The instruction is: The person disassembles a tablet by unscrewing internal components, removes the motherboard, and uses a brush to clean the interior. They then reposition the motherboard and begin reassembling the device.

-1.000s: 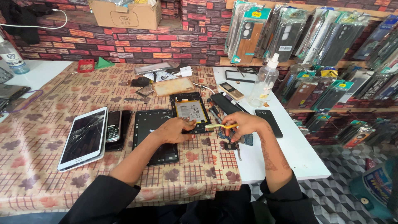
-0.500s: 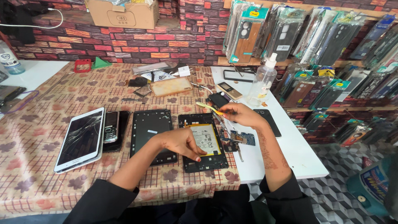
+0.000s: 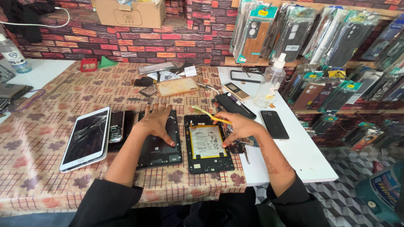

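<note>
Perhaps yellow tool [image 3: 210, 114], grip half-hidden

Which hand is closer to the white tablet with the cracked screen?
Left. The left hand lies flat on the black back cover, next to the cracked white tablet. The right hand holds yellow tweezers over the opened tablet, farther away.

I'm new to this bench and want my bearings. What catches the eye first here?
The opened tablet with its pale battery lies at the table's middle, the right hand over it holding a yellow tool. The left hand rests flat on a black back cover beside it. Far left lies a white tablet with a cracked screen.
</note>
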